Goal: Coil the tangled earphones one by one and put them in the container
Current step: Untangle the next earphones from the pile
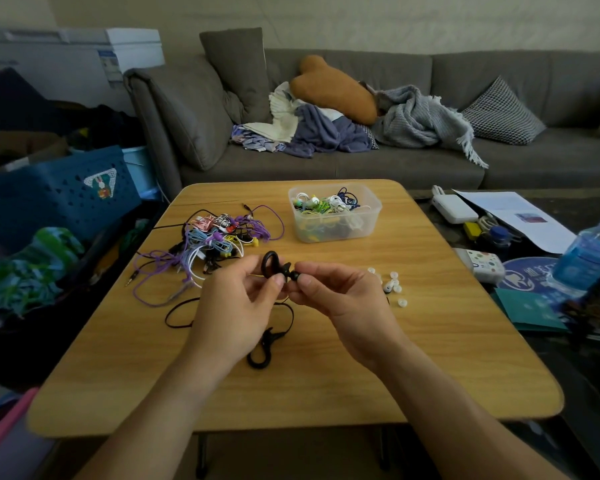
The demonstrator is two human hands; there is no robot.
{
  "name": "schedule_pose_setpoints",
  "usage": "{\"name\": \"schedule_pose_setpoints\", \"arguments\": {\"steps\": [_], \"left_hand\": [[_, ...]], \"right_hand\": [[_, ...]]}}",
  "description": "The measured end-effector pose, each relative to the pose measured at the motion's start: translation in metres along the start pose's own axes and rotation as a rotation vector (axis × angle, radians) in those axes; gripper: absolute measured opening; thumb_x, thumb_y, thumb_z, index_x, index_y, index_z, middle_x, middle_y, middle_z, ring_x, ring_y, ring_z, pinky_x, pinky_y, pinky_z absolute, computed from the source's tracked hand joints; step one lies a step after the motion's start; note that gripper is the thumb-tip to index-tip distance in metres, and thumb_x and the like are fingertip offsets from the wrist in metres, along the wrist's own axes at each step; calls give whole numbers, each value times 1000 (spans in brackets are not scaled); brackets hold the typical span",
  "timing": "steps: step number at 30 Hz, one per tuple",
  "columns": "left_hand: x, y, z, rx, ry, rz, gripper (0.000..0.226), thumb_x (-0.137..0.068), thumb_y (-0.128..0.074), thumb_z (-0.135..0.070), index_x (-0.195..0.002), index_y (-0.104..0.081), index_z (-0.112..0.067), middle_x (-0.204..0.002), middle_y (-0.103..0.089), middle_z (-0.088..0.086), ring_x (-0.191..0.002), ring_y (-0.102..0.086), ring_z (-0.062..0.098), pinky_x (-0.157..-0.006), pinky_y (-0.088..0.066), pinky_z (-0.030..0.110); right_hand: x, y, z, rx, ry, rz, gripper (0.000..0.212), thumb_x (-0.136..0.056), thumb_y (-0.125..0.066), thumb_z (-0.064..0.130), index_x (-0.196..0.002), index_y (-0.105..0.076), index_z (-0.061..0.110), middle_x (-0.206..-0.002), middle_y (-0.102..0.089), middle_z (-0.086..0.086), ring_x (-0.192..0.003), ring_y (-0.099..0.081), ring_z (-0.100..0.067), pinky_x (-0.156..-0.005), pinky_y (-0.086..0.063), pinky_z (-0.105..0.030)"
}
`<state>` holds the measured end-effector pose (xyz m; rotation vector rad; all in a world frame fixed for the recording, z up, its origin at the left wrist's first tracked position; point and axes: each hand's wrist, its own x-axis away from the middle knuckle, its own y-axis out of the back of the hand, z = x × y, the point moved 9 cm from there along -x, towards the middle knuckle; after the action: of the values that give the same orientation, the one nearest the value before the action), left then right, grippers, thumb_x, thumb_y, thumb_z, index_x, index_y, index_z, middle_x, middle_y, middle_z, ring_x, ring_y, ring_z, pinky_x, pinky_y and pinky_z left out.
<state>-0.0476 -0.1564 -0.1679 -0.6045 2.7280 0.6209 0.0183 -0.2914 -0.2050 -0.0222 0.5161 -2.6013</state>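
Over the middle of the wooden table my left hand and my right hand pinch one earpiece of a black ear-hook earphone. Its cord runs down under my hands, loops out to the left, and ends at the second ear hook lying on the table. A tangled pile of earphones in purple, blue, pink, yellow and black lies at the left rear. The clear plastic container, holding several coiled earphones, stands at the rear centre.
Small white ear tips are scattered right of my right hand. A grey sofa with cushions and blankets stands behind the table. A blue crate sits left. A lower dark table on the right carries papers, boxes and a water bottle.
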Motion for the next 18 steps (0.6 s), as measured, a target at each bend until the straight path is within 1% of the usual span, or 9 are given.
{"name": "schedule_pose_setpoints", "arguments": {"steps": [2, 4, 7, 11, 15, 18], "left_hand": [[1, 0, -5, -80, -64, -10, 22, -92, -63, -9, -107, -68, -25, -85, -74, -9, -77, -70, 3, -72, -60, 31], [1, 0, -9, -115, -99, -20, 25, -92, -63, -10, -110, -68, -26, -86, -73, -11, -77, -69, 2, -69, -60, 32], [1, 0, -11, -107, -113, -31, 26, -92, -63, -11, -112, -68, -28, -88, -73, -11, -77, -69, 3, -69, -60, 33], [2, 0, -10, -78, -116, -36, 23, -92, -63, -13, -109, -68, -28, -85, -73, -8, -74, -70, 6, -69, -60, 36], [0, -1, -6, -26, -86, 18, 22, -92, -63, -12, -109, -68, -24, -87, -74, -4, -74, -71, 12, -67, -61, 38], [-4, -3, -2, -9, -69, 77, 19, -92, -64, -10, -108, -69, -19, -87, -74, 2, -75, -72, 14, -68, -60, 43]], "right_hand": [[0, -1, 1, -1, 11, 0, 16, -87, -64, -7, -98, -72, 1, -88, -74, -20, -80, -72, -23, -77, -58, -27], [0, -1, 3, -6, 23, -1, 17, -87, -65, -7, -95, -73, 5, -87, -74, -17, -79, -71, -23, -76, -59, -28], [0, -3, 4, -3, 31, 7, 16, -85, -66, -7, -94, -73, 5, -87, -75, -13, -78, -72, -21, -75, -58, -27], [1, -4, 4, -2, 28, 15, 16, -85, -66, -7, -95, -72, 3, -86, -75, -14, -75, -72, -20, -74, -59, -27], [-1, -2, 3, 13, 14, 22, 15, -85, -66, -7, -97, -71, 1, -85, -74, -14, -72, -70, -20, -72, -59, -27], [0, -1, 3, 43, 14, 30, 16, -84, -67, -6, -99, -70, -4, -89, -74, -15, -68, -69, -19, -70, -57, -25]]}}
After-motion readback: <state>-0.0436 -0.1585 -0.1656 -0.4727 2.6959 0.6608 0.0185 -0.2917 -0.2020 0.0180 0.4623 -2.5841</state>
